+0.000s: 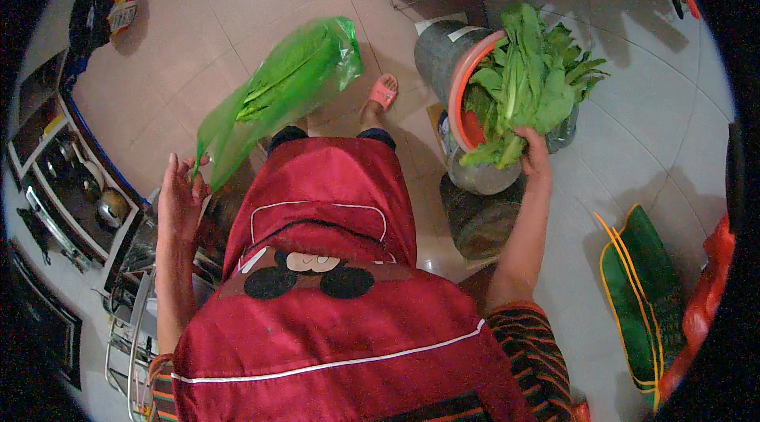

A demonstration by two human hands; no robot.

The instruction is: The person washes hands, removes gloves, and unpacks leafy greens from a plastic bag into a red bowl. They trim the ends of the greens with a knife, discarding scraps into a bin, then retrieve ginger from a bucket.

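Observation:
My left hand (183,187) pinches the gathered end of a translucent green plastic bag (349,60). Inside the bag lie long green vegetable leaves (285,74), and the bag hangs out ahead of me over the tiled floor. In my right hand (534,152) is a bunch of leafy greens (525,83), gripped near its lower end. The bunch is in front of the mouth of a dark cylindrical bin (436,57) with an orange-red rim (456,89). More leaves show within the rim, partly hidden by the bunch.
A clear plastic container (484,175) is below the bin. To the right is a green shopping bag (626,297) with yellow trim, beside red plastic (706,297). Kitchen cabinets with metal utensils (113,208) and a wire rack (127,351) line the left. My red apron (332,327) fills the bottom.

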